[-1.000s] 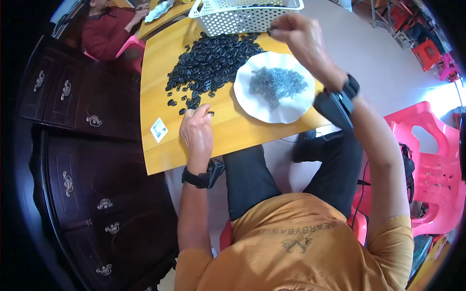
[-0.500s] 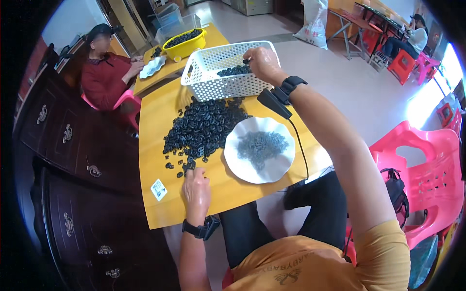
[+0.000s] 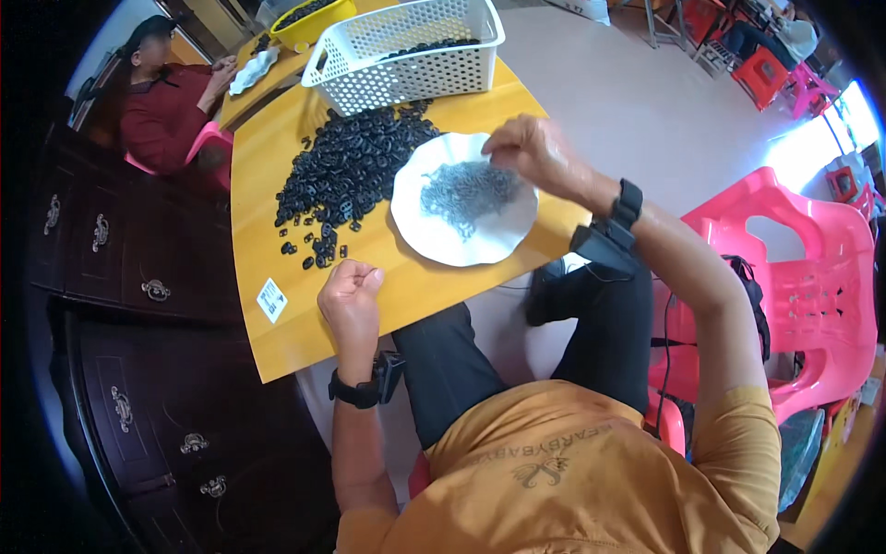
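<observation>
A scalloped white plate (image 3: pixel 461 251) holds a heap of small grey metal pieces (image 3: pixel 471 196). Over its right rim hovers my right hand (image 3: pixel 540 159), fingers bent down and drawn together; what is between them, if anything, is hidden. My left hand (image 3: pixel 350 303) is closed near the table's front edge, thumb against curled fingers. If it holds a piece, that is too small to make out. Just beyond it spreads a pile of small black oval pieces with holes (image 3: pixel 346 162). The white perforated basket (image 3: pixel 415 81) behind the pile contains more black pieces (image 3: pixel 434 46).
A white printed card (image 3: pixel 271 300) lies on the yellow table (image 3: pixel 305 337) at the left. Far left, a person in dark red (image 3: pixel 171 106) sits at an adjoining table with a yellow tub (image 3: pixel 309 26). Dark drawers (image 3: pixel 138 258) flank my left, a pink chair (image 3: pixel 794 277) my right.
My right hand has come back from the basket to the plate's right rim. My left hand has drawn slightly away from the black pile. The whole view has shifted.
</observation>
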Demonstrator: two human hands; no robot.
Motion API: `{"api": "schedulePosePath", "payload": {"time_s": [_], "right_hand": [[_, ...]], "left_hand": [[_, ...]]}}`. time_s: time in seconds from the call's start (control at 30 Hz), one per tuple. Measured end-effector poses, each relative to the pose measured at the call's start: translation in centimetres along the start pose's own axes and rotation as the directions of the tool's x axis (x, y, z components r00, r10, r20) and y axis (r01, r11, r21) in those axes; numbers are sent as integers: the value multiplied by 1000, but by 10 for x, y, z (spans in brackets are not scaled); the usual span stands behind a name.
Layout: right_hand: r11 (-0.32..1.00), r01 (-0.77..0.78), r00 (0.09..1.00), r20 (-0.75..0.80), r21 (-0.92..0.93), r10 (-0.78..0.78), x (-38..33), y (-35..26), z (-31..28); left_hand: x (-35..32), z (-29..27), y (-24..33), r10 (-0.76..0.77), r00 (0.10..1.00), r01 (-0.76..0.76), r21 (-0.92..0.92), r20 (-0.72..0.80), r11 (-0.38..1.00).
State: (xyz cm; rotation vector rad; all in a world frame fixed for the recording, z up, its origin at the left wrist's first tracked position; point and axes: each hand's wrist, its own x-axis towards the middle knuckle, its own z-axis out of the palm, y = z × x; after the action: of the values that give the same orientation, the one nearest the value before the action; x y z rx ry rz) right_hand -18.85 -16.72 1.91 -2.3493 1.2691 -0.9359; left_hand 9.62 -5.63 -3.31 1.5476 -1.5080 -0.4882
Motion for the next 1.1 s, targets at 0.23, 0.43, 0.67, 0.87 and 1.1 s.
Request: {"api": "schedulePosePath", "payload": {"time_s": [0.23,0.43,0.67,0.87,1.1], "right_hand": [[993,110,988,111,-35,-105,-43,-18,31],[933,316,947,125,-172,-297,-44,-29,58],[846,441,896,210,-300,-392,-31,-39,59],[807,476,871,314,-348,-378,-28,-38,62],[911,292,956,52,-292,-290,-26,-34,59]], "left_hand": [[-21,18,47,-287,924,382,-559,253,736],[-33,27,56,-268,911,411,-650,313,640],[-39,29,52,-278,908,418,-669,312,614],[-44,30,52,-302,896,443,-699,325,561],[-40,31,55,-306,901,433,-707,308,560]]}}
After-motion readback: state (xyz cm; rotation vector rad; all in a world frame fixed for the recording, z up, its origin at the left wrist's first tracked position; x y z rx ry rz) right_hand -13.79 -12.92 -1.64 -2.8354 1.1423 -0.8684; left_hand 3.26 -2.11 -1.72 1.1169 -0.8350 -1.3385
